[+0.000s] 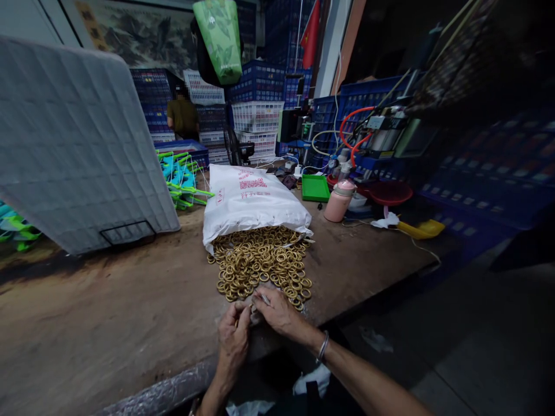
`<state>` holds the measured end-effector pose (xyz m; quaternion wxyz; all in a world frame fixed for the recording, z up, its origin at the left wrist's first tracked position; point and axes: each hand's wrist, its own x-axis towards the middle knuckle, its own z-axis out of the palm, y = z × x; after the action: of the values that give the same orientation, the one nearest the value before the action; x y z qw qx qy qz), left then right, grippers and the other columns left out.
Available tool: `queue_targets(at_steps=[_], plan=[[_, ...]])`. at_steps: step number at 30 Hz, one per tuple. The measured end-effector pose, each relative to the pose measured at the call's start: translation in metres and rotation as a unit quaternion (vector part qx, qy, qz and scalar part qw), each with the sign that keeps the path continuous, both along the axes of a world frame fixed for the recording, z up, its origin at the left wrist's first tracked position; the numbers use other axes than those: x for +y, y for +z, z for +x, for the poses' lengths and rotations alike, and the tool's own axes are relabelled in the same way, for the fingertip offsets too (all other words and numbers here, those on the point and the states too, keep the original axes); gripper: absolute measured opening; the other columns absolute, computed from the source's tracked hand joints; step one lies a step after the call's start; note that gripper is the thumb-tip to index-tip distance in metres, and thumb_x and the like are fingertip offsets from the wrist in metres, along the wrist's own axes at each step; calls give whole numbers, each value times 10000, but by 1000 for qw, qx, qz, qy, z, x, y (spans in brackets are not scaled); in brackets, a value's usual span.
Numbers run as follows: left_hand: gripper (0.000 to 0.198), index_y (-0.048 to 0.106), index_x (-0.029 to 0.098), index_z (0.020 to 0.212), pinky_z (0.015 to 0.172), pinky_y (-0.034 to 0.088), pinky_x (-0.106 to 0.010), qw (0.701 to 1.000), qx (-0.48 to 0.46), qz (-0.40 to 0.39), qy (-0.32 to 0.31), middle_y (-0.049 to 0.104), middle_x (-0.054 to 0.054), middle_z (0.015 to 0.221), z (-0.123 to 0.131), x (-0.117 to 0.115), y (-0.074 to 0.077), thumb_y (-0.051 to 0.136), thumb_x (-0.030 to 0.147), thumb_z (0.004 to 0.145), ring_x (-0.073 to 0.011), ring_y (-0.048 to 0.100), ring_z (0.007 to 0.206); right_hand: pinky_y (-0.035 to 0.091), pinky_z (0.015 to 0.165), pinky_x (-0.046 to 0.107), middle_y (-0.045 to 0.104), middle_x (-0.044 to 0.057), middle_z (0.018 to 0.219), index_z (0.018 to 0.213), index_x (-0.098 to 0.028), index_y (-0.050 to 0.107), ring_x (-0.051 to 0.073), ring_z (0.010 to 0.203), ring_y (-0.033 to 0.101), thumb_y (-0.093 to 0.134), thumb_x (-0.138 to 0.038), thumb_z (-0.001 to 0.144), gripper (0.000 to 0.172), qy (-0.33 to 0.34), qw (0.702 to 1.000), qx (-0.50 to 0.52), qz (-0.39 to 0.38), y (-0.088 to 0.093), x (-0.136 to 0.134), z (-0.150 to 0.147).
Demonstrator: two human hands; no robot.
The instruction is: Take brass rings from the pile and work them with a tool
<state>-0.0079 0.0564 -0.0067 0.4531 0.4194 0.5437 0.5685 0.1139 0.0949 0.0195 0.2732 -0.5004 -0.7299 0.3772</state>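
Observation:
Many brass-coloured rings [260,263] spill in a heap from the open mouth of a white sack [255,199] with red print. Just in front of the heap, near the table's front edge, my two hands nearly meet. My left hand [234,332] is closed in a pinch, and what lies between its fingertips is too small to make out. Held between the thumb and fingers of my right hand [277,312] is a small greyish tool, partly hidden by the fingers. A bracelet circles my right wrist.
On the brown table [130,312] stand a pink bottle [339,201], a green tray [315,188] and a yellow scoop [420,229]. A large grey padded panel [87,144] rises at left. Behind are stacked crates [258,115], a fan and a person [182,117].

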Motion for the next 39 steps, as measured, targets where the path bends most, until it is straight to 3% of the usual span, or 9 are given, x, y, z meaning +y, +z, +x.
queue_targets(at_steps=[4,7,11,15,20,24,28,39], plan=[[149,591,186,688,599,413,-220,998,35,49,-29,573,16,612,0,-1,-2,559,328,718,-122,514,589,256,485,192,415,-45,530,593,-156,485,76,513,358,365,-342,829,324,14,998,14,-56,-2,0,-2],[203,549,186,689,465,371,-185,999,-2,-10,-49,504,54,529,0,-2,-5,547,386,722,-81,449,454,255,488,189,403,-50,529,586,-156,476,73,517,351,398,-296,801,268,-2,998,21,-60,-2,0,-3],[315,479,188,689,311,213,-154,986,-55,-123,-99,410,92,442,-1,-3,-6,512,501,708,-38,293,305,258,492,189,385,-56,527,579,-158,470,71,515,345,423,-261,772,224,-16,999,17,-50,-3,0,-4],[345,449,183,654,308,203,-140,979,-93,-126,-129,383,96,436,-2,-6,-3,514,519,702,-27,283,303,283,499,186,431,-47,539,586,-157,472,76,528,385,416,-257,774,220,0,998,41,-55,-5,-1,-4],[329,430,181,654,323,194,-131,978,-139,-105,-119,415,85,505,-1,-11,1,544,486,701,-17,306,331,328,522,184,510,-24,575,641,-150,514,85,546,447,371,-272,808,251,19,992,100,-80,-4,-1,-3],[346,442,185,683,322,181,-136,978,-149,-109,-101,437,83,505,0,-11,2,565,508,671,-18,309,325,319,545,194,533,-14,596,734,-158,558,96,562,463,370,-202,793,202,-2,1000,12,-4,-6,-3,0],[378,439,186,710,330,180,-137,978,-156,-106,-87,449,84,495,0,-9,0,590,524,634,-17,307,324,281,560,211,570,4,653,792,-180,554,117,608,478,420,-99,682,192,51,989,-110,82,-14,-10,5],[409,416,196,616,324,188,-159,985,-114,-110,-62,442,87,437,1,-10,12,608,555,566,-33,298,318,245,579,238,575,17,729,944,-193,513,145,662,489,409,-86,642,336,72,968,-206,123,-20,-16,6]])
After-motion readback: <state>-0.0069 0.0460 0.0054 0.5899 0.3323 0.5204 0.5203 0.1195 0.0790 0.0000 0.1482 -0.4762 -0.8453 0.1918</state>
